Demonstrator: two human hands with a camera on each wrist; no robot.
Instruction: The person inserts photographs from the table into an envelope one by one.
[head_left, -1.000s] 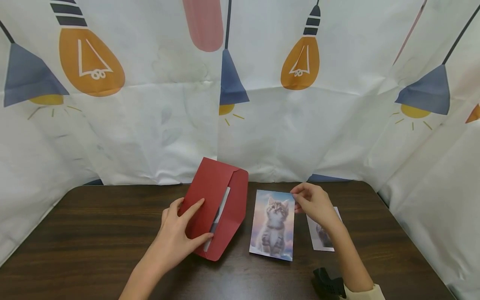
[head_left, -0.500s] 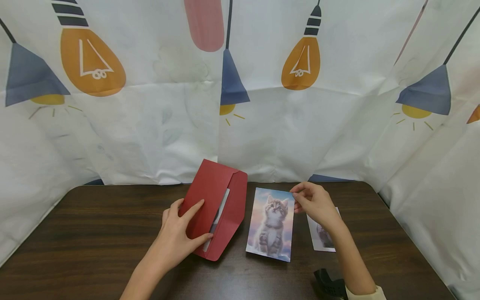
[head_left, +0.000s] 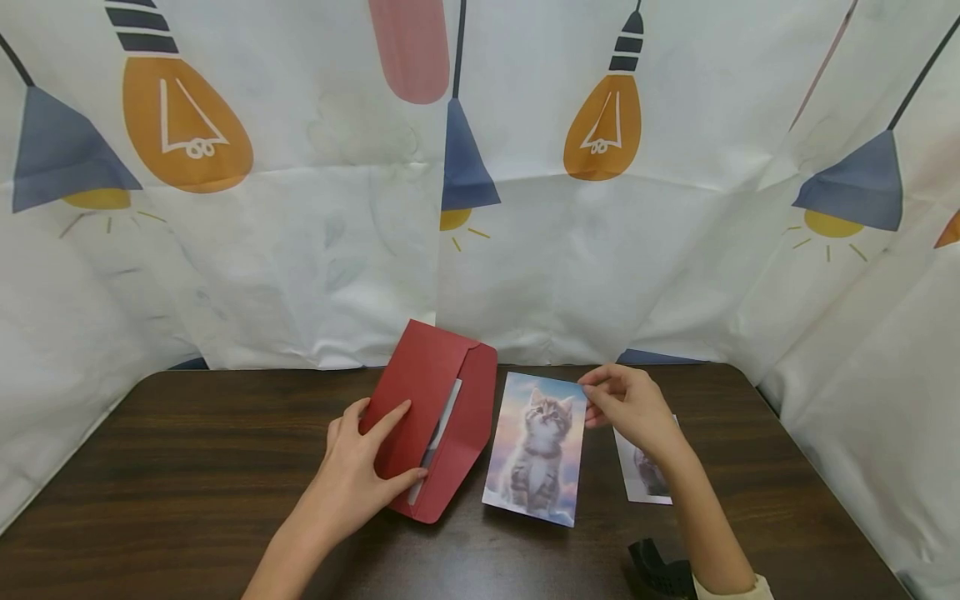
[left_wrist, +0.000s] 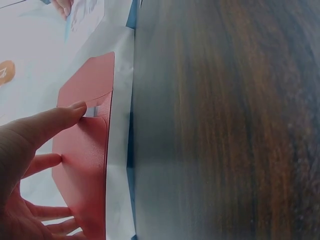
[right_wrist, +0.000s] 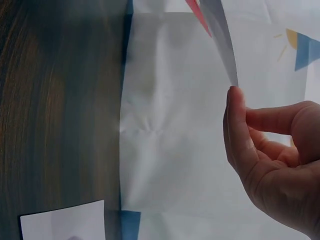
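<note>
My left hand (head_left: 356, 467) grips a red envelope (head_left: 416, 375), fingers spread over its front and the thumb at the edge of its opening. The envelope's flap (head_left: 472, 408) is folded back to the right, and a pale strip of paper (head_left: 444, 417) shows in the slot. Between thumb and fingertips, my right hand (head_left: 630, 408) pinches the upper right corner of a kitten picture card (head_left: 540, 454). That card hangs tilted just right of the envelope; in the right wrist view its thin edge (right_wrist: 226, 45) shows above the fingertips.
A smaller picture card (head_left: 643, 475) lies on the dark wooden table (head_left: 187, 475), partly covered by my right forearm. A black wrist mount (head_left: 662, 573) is at the right sleeve. A white curtain (head_left: 315, 275) printed with lamps and bulbs hangs behind the table.
The kitten card has shifted left toward the envelope, its bottom edge swinging further left. My left hand and the envelope have hardly moved.
</note>
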